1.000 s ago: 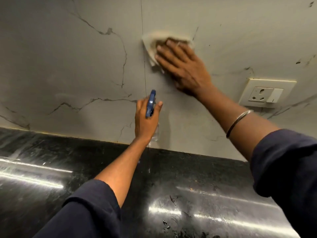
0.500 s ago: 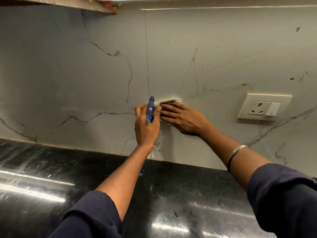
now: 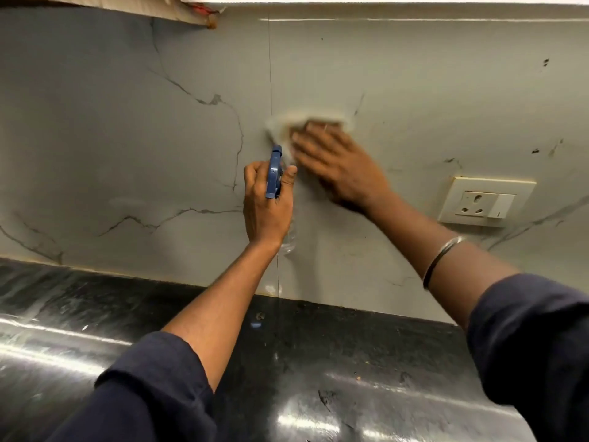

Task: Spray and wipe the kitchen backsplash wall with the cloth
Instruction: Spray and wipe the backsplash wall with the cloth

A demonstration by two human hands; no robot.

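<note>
Right hand (image 3: 338, 164): fingers flat and spread, pressing the cloth (image 3: 280, 126) against the backsplash (image 3: 127, 138), up and left of the socket (image 3: 486, 200); blurred
Cloth: pale, bunched under the fingertips, above and left of the socket
Left hand (image 3: 266, 205): wrapped round the spray bottle (image 3: 274, 172), further left of the socket, just below the cloth
Spray bottle: blue head upright, clear body showing under the hand
Countertop (image 3: 318, 362): black, glossy, below the socket
</note>
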